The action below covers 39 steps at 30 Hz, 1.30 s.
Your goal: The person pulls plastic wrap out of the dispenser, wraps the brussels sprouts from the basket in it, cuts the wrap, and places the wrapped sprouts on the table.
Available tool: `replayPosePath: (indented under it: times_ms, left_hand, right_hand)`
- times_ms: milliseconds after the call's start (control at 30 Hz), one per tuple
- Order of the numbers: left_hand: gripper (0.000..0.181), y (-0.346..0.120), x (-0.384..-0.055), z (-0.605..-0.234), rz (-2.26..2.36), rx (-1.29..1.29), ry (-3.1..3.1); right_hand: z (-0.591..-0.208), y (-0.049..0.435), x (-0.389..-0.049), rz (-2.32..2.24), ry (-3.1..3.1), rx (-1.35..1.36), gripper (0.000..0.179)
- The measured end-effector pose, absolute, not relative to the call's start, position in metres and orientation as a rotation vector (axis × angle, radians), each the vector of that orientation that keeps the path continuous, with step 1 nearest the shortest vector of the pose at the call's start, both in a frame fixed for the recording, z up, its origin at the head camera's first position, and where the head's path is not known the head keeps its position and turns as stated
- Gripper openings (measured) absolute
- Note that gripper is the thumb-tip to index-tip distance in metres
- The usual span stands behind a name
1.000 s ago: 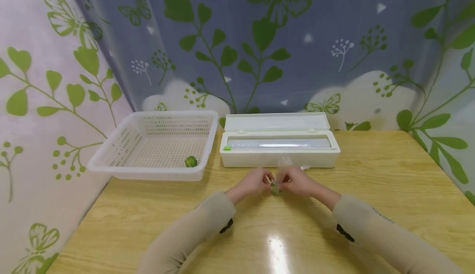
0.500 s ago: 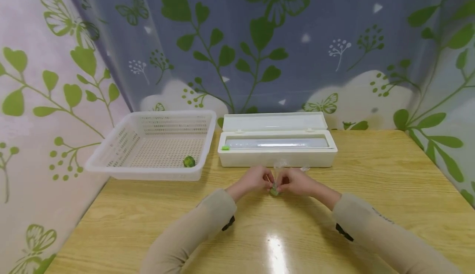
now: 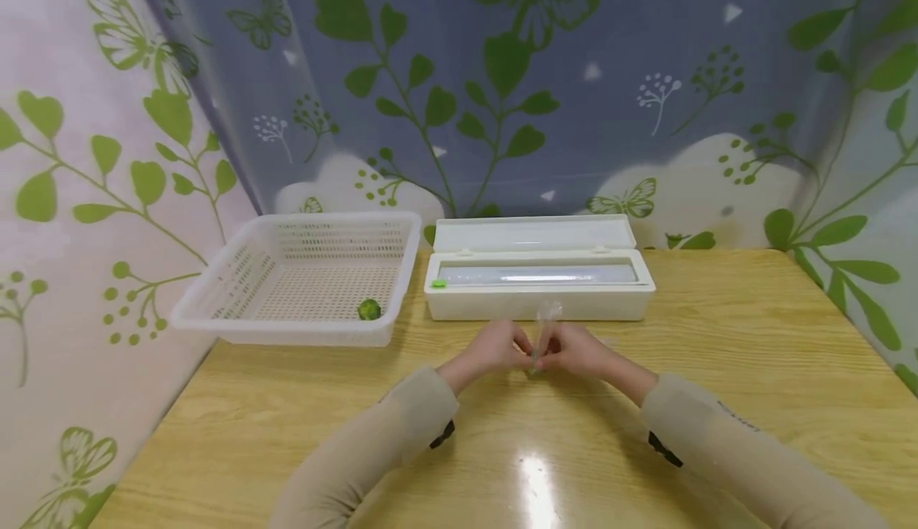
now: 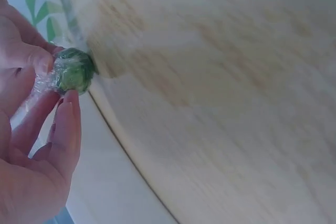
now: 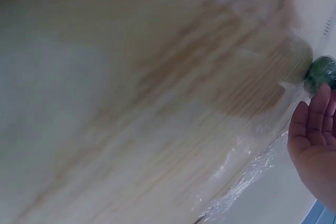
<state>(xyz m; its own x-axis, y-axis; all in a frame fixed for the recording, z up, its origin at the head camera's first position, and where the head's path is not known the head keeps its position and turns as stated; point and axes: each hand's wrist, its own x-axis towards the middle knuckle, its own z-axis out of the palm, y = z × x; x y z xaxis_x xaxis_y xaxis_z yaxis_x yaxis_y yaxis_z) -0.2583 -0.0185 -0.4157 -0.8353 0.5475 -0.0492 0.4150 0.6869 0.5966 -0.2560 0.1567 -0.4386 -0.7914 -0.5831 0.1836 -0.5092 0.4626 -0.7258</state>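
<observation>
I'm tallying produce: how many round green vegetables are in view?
2: one round green vegetable in the white perforated plastic basket, another vegetable in clear film between the left hand and right hand.

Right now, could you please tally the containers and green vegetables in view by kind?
Baskets: 1, the white basket
Boxes: 1, the open white box
Green vegetables: 2, the held vegetable and the loose vegetable in the basket
Total: 4

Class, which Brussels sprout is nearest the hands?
The film-wrapped Brussels sprout, held between the left hand and right hand; the other sprout lies in the white basket.
</observation>
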Motion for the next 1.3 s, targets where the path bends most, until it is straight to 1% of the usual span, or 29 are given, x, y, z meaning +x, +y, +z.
replayPosePath:
  times_ms: [200, 333, 433, 567, 733, 867, 933, 1067, 1133, 1200, 1300]
  left_hand:
    - [0.007, -0.019, -0.259, -0.418, 0.929, 0.779, 2.676]
    - [0.005, -0.019, -0.260, -0.419, 0.925, 0.780, 2.697]
    - [0.005, -0.019, -0.261, -0.418, 0.906, 0.766, 2.709]
    - [0.008, -0.018, -0.264, -0.419, 0.886, 0.720, 2.727]
    - [0.010, -0.017, -0.266, -0.421, 0.911, 0.599, 2.668]
    - [0.011, -0.015, -0.264, -0.424, 1.001, 0.529, 2.525]
    - [0.011, -0.014, -0.264, -0.423, 1.006, 0.555, 2.519]
    - [0.010, -0.012, -0.264, -0.421, 0.893, 0.701, 2.663]
    - [0.011, -0.011, -0.265, -0.421, 0.825, 0.766, 2.726]
    - [0.010, -0.011, -0.265, -0.421, 0.794, 0.811, 2.750]
    - [0.009, -0.009, -0.266, -0.421, 0.785, 0.843, 2.738]
  right_hand:
    - [-0.432, 0.154, -0.252, -1.126, 2.605, -0.866, 0.017]
    - [-0.427, 0.156, -0.253, -1.099, 2.565, -0.886, 0.012]
    - [-0.426, 0.157, -0.256, -1.096, 2.583, -0.980, 0.008]
    - [-0.428, 0.156, -0.260, -1.099, 2.640, -1.020, 0.006]
    - [-0.429, 0.153, -0.262, -1.120, 2.635, -0.889, 0.003]
    - [-0.427, 0.153, -0.261, -1.086, 2.653, -0.963, 0.004]
    - [-0.425, 0.154, -0.261, -1.059, 2.671, -1.033, 0.004]
    - [-0.425, 0.155, -0.261, -0.975, 2.735, -1.146, 0.003]
    - [-0.425, 0.154, -0.260, -0.928, 2.782, -1.180, 0.006]
    - [-0.426, 0.154, -0.259, -0.908, 2.824, -1.166, 0.011]
    - [-0.424, 0.156, -0.258, -0.907, 2.851, -1.063, 0.014]
